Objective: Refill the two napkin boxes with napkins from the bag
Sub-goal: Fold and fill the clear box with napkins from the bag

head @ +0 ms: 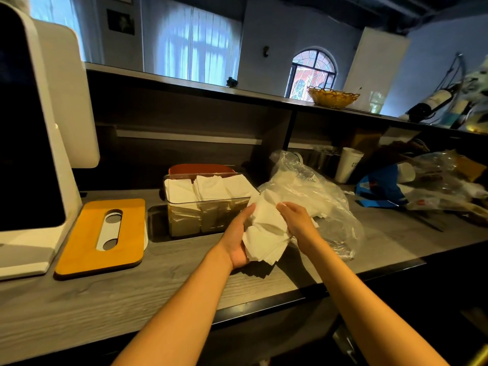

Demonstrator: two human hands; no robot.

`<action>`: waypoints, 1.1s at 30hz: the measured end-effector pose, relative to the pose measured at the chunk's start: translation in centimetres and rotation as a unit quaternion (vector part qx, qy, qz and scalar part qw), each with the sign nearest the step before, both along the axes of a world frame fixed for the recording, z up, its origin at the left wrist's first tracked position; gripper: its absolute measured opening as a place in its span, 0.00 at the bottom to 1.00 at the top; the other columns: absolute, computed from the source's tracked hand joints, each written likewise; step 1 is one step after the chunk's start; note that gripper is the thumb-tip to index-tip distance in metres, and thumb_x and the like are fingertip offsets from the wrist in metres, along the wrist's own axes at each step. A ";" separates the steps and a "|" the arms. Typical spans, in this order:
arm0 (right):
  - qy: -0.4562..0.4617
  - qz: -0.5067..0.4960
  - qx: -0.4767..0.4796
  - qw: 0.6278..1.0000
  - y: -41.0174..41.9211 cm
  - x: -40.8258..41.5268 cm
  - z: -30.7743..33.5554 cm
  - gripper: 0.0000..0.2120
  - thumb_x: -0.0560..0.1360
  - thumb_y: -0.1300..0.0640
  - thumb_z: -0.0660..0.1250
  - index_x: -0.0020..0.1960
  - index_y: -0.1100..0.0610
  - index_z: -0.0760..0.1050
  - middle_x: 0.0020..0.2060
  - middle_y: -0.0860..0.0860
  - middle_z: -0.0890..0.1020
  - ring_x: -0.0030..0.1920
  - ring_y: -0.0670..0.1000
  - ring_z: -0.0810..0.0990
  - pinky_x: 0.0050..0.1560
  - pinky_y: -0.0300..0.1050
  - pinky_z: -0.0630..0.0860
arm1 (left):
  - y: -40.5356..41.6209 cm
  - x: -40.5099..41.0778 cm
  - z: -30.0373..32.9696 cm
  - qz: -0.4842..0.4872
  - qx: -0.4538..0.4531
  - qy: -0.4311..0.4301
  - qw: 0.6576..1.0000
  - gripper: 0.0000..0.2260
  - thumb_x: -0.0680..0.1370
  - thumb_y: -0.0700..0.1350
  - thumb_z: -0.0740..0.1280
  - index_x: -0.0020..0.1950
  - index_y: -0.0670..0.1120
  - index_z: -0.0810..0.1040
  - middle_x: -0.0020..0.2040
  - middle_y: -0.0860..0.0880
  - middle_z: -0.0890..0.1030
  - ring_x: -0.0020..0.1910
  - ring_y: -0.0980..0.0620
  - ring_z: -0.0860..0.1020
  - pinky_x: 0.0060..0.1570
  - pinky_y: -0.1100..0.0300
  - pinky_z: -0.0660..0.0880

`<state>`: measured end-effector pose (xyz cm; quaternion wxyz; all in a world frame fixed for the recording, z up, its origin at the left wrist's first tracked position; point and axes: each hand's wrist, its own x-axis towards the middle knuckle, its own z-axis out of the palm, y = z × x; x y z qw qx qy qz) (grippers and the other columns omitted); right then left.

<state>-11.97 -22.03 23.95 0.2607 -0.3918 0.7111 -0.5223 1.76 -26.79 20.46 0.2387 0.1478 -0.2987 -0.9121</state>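
napkins (266,228) fill both your hands above the grey wood surface (132,294): your left hand (239,237) has its grip closed under the stack's left edge, your right hand (297,220) has its grip pressed on the right side. the clear napkin box (206,217) sits just behind them, already packed with white folds. the plastic bag (317,196) lies crumpled just to the right. a wooden slotted lid (105,235) rests flat to the left.

On the counter (132,291), the lid (103,235) lies left of the napkin box (206,207); the bag (314,196) lies right of it, the cup (348,165) behind.
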 end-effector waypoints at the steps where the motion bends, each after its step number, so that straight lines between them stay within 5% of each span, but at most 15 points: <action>1: -0.008 -0.004 -0.010 1.000 -0.1 0.0 -0.1 0.11 0.81 0.54 0.61 0.46 0.56 0.79 0.42 0.54 0.81 0.45 0.52 0.77 0.45 0.47 0.71 | 0.0 -0.1 -0.1 0.006 -0.013 -0.012 1.000 0.26 0.73 0.61 0.66 0.64 0.45 0.79 0.59 0.38 0.82 0.58 0.39 0.79 0.62 0.44 0.73; 6: 0.043 -0.079 -0.110 0.990 0.2 -0.4 -0.1 0.16 0.83 0.52 0.58 0.65 0.58 0.75 0.53 0.47 0.77 0.55 0.47 0.76 0.51 0.39 0.71 | -0.1 -0.4 -0.1 0.008 -0.028 -0.012 1.000 0.31 0.72 0.64 0.64 0.69 0.46 0.75 0.63 0.38 0.80 0.61 0.38 0.78 0.63 0.43 0.72; 9: 0.147 -0.044 -0.146 0.977 0.9 -0.8 -0.3 0.16 0.82 0.52 0.59 0.66 0.57 0.75 0.56 0.47 0.78 0.57 0.46 0.76 0.49 0.31 0.70 | -0.2 -0.5 -0.1 0.008 -0.046 -0.021 0.999 0.24 0.74 0.56 0.67 0.66 0.45 0.76 0.59 0.39 0.82 0.55 0.40 0.81 0.58 0.45 0.75; 13: 0.251 0.008 -0.106 0.962 1.5 -1.4 -0.8 0.15 0.80 0.50 0.63 0.64 0.54 0.77 0.60 0.48 0.78 0.59 0.44 0.73 0.54 0.34 0.69 | -0.8 -1.2 -0.6 0.020 -0.053 -0.092 0.994 0.16 0.76 0.48 0.67 0.62 0.43 0.78 0.55 0.39 0.82 0.52 0.41 0.80 0.62 0.44 0.73; 17: 0.382 0.035 -0.150 0.911 2.3 -2.1 -1.2 0.15 0.76 0.50 0.69 0.61 0.52 0.80 0.61 0.47 0.77 0.61 0.43 0.69 0.59 0.37 0.66 | -1.1 -1.6 -0.9 0.026 -0.035 -0.092 0.995 0.12 0.82 0.47 0.62 0.61 0.43 0.78 0.49 0.39 0.84 0.50 0.40 0.81 0.59 0.44 0.74; 21: 0.413 0.091 -0.042 0.905 1.9 -2.0 -2.3 0.16 0.75 0.44 0.70 0.61 0.47 0.79 0.60 0.42 0.74 0.62 0.43 0.66 0.61 0.43 0.65 | -1.0 -1.6 -0.8 0.013 -0.032 -0.061 0.998 0.15 0.81 0.52 0.63 0.61 0.45 0.79 0.50 0.39 0.83 0.50 0.40 0.80 0.62 0.44 0.72; 26: 0.241 0.044 -0.089 0.966 1.8 -1.8 -3.2 0.08 0.78 0.53 0.69 0.48 0.55 0.85 0.41 0.42 0.81 0.40 0.39 0.77 0.40 0.29 0.70 | -0.7 -1.4 -0.7 -0.022 -0.079 -0.089 0.993 0.13 0.76 0.40 0.67 0.60 0.43 0.77 0.51 0.40 0.83 0.51 0.42 0.81 0.56 0.47 0.75; 29: 0.092 0.013 -0.120 0.988 1.8 -2.0 -3.5 0.16 0.80 0.55 0.65 0.35 0.57 0.81 0.29 0.47 0.80 0.30 0.42 0.76 0.32 0.34 0.70 | -0.6 -1.4 -0.5 -0.023 -0.070 -0.106 0.992 0.12 0.80 0.33 0.60 0.61 0.42 0.75 0.52 0.40 0.84 0.51 0.42 0.82 0.53 0.47 0.79; 33: 0.019 -0.095 -0.214 0.972 2.2 -3.5 -3.3 0.15 0.81 0.56 0.64 0.40 0.61 0.82 0.33 0.50 0.82 0.34 0.46 0.80 0.37 0.41 0.76 | -0.7 -1.3 -0.4 -0.017 -0.063 -0.110 0.992 0.15 0.79 0.34 0.61 0.66 0.41 0.74 0.60 0.38 0.81 0.55 0.42 0.81 0.54 0.50 0.79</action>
